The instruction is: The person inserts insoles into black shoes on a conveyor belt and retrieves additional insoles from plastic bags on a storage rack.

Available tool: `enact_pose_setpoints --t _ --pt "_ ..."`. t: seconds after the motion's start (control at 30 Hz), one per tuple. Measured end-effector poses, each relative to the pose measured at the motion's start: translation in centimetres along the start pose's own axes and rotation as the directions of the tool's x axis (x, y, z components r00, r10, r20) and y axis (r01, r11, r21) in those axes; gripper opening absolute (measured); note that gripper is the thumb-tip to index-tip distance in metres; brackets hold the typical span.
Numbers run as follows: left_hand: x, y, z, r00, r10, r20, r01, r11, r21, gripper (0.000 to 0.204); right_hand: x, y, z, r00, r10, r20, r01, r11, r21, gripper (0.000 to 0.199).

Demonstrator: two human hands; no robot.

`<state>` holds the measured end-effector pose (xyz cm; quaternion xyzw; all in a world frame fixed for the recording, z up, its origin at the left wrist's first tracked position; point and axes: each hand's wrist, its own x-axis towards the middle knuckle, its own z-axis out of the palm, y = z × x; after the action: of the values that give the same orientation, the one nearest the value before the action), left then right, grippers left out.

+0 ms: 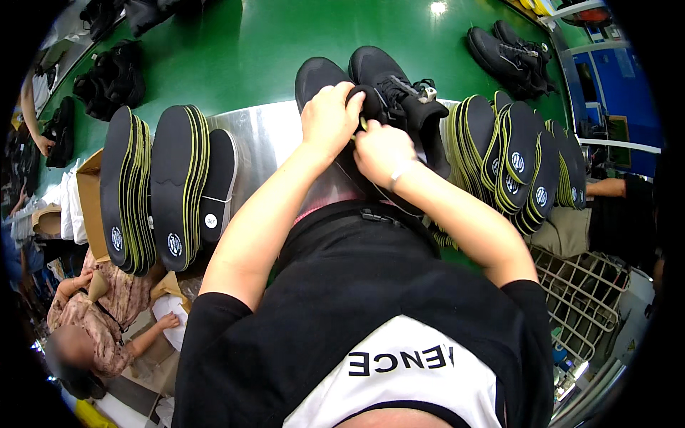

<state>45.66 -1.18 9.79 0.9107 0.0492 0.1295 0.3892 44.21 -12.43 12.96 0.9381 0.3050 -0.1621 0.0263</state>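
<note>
Two black lace-up shoes stand side by side in front of me, toes pointing away. My left hand (pixel 330 121) is closed on the opening of the left shoe (pixel 319 73), thumb at its collar and tongue. My right hand (pixel 385 151) is closed at the heel end of that same shoe. A sliver of yellow-green edge shows at its fingertips, matching the insoles nearby; the rest of this insole (pixel 363 124) is hidden by the shoe and my hands. The right shoe (pixel 378 69) stands untouched, with a small silvery piece near its laces.
Stacked black insoles with yellow-green edges stand left (pixel 171 185) and right (pixel 514 160) of me on a metal plate (pixel 260 135). More black shoes (pixel 510 57) sit on the green table (pixel 285 28). Other people work at both sides. A wire rack (pixel 581 292) stands at lower right.
</note>
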Motion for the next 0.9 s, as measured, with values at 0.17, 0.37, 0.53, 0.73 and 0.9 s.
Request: enact_pose_setpoints --t 0.17,0.37,0.53,0.73,0.9 --pt "0.1 -0.9 0.3 0.998 -0.068 -0.013 0.068 0.998 0.007 0.025 -1.5 -0.3 1.7 0.973 -0.027 -0.229 0.029 1.0 0.005 0.025" --pt "0.2 -1.1 0.5 0.997 -0.079 0.002 0.079 0.997 -0.019 0.025 -6.5 0.9 -3.5 0.96 0.181 0.212 -0.17 0.983 -0.066 0.048" --pt "0.1 -1.1 0.3 0.997 -0.08 0.003 0.08 0.996 -0.036 0.024 -5.8 1.1 -2.3 0.995 -0.061 -0.076 0.058 0.998 -0.04 0.016" --pt "-0.1 -0.9 0.3 0.997 -0.07 -0.025 0.067 0.993 -0.093 0.021 -0.4 0.0 1.5 0.987 -0.074 -0.143 0.076 0.997 0.006 0.016" --pt "-0.4 -0.7 0.1 0.995 -0.096 0.012 0.096 0.99 -0.1 0.021 0.6 -0.1 3.2 0.997 -0.072 -0.016 0.073 0.997 0.038 0.013"
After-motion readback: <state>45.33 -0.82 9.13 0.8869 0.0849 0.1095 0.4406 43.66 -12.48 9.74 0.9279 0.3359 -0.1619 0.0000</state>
